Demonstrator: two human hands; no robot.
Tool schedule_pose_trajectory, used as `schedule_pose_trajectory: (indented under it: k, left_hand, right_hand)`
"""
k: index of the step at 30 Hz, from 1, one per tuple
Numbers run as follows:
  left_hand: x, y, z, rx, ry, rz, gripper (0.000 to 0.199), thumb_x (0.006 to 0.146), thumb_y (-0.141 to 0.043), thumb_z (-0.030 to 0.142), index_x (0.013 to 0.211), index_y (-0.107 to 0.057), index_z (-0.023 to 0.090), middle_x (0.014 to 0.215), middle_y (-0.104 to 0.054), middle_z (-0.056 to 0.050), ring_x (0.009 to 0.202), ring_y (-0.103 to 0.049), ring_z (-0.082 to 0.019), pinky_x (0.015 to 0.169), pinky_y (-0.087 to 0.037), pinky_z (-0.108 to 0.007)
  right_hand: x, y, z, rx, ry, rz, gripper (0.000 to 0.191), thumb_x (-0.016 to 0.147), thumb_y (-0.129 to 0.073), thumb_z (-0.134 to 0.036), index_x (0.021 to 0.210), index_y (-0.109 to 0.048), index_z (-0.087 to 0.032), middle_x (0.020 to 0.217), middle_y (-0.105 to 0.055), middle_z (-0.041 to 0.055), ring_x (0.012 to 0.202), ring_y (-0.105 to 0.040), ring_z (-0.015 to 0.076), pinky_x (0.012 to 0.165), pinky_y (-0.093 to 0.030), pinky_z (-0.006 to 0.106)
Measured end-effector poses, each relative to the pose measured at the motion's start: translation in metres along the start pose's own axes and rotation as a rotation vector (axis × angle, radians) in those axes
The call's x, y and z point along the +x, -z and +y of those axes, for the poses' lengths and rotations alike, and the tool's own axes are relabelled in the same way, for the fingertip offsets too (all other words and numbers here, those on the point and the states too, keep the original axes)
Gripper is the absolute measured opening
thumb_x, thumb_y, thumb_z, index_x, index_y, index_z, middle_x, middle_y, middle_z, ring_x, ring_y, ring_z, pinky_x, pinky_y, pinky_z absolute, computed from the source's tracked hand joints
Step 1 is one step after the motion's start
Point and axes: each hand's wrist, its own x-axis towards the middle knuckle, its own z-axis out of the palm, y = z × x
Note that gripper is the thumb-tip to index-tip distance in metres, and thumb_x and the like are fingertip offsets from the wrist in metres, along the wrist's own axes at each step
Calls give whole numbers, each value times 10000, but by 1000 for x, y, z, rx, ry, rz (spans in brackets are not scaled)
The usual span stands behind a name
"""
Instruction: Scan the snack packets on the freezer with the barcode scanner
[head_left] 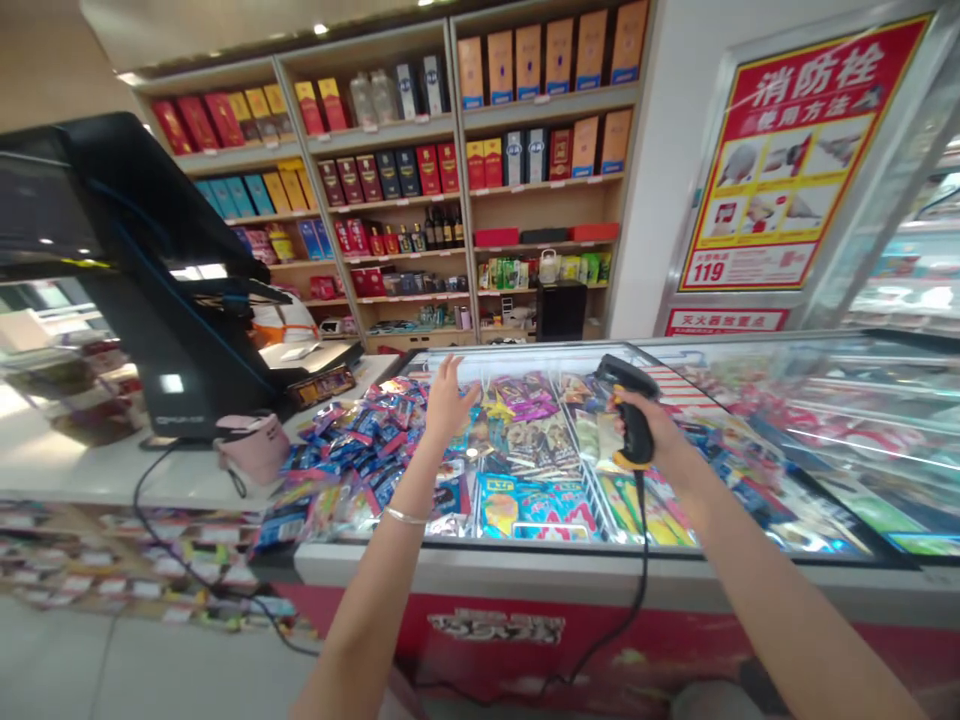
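My right hand point(660, 430) is wrapped round the grip of a black and yellow barcode scanner point(636, 425), whose head points left above the freezer. From the grip a black cord point(639, 570) hangs over the freezer's front. My left hand point(450, 402), with a bracelet at the wrist, is raised with fingers spread and holds nothing. It hovers by a heap of small blue and pink packets point(352, 440) on the freezer's left side. Below the glass lie wrapped ice creams in wire baskets, among them blue packs point(536, 505) and purple packs point(525, 395).
A black checkout terminal point(180, 300) stands on the white counter point(202, 480) at left, with a pink cup-like container point(253, 445) beside it. The freezer's front edge point(480, 565) crosses before me. Shelves of boxed bottles point(420, 170) line the back wall, right of them a red poster point(806, 150).
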Motion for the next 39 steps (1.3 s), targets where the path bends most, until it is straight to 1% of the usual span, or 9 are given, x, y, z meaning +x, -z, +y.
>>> schedule_pose_trajectory:
  k: [2,7,10,16,21,24,28,34,39]
  left_hand:
    - [-1,12,-23,174,115,3,490,857,-539,325,1301,-447,139,1414,-437,-179,1292,-443,-287,1051,-372,-429]
    - [2,30,-68,621,580,-44,520,794,-598,365,1211,-538,62,1225,-578,-232,1174,-515,-368,950,-411,-479]
    - [2,29,-86,714,662,-102,480,794,-601,392,1155,-593,76,1203,-599,-218,1165,-519,-355,945,-399,-460]
    - [-9,18,-102,822,521,-139,374,790,-604,339,1064,-653,89,1173,-621,-204,1185,-492,-356,973,-353,-464]
    - [-15,15,-89,751,330,-173,398,848,-525,250,1224,-544,118,973,-695,-153,1014,-619,-298,1040,-299,-464]
    - [-15,11,-73,630,260,-216,402,910,-440,323,1280,-468,170,1026,-671,-138,911,-659,-274,872,-445,-404]
    - [-16,4,-63,570,193,-276,360,886,-482,360,1227,-468,246,1184,-604,-113,910,-660,-265,714,-485,-341]
    - [-19,-4,-69,590,227,-434,385,829,-531,368,1159,-467,181,935,-648,-107,913,-642,-288,751,-486,-363]
    - [-25,-13,-81,415,82,-485,525,748,-596,305,1199,-434,93,1167,-552,-176,1108,-529,-312,901,-447,-393]
  right_hand:
    - [7,-26,15,37,-83,-91,137,734,-666,-265,709,-593,-151,601,-583,13,397,-477,71,332,-390,173]
    - [18,-74,64,14,-163,-197,147,698,-692,-253,673,-593,-148,567,-612,18,373,-485,84,345,-407,197]
    - [21,-95,90,-14,-217,-248,159,699,-689,-263,647,-598,-144,546,-616,26,370,-491,89,351,-403,200]
    - [22,-114,118,64,-349,-362,197,662,-714,-318,676,-615,-148,553,-609,6,380,-482,75,364,-392,191]
    - [12,-108,126,-2,-300,-436,293,637,-731,-390,725,-624,-131,573,-629,18,367,-498,86,359,-367,206]
    - [8,-104,121,-18,-275,-424,315,637,-728,-416,727,-624,-132,566,-628,18,356,-495,88,353,-359,212]
    - [8,-104,114,-2,-266,-397,304,632,-732,-410,730,-609,-150,579,-629,11,360,-502,91,353,-366,212]
    - [10,-104,118,-18,-289,-364,268,616,-735,-373,672,-602,-147,561,-625,15,356,-502,93,355,-379,213]
    - [11,-103,122,-32,-294,-358,257,619,-729,-361,672,-606,-142,565,-625,19,356,-503,96,357,-377,220]
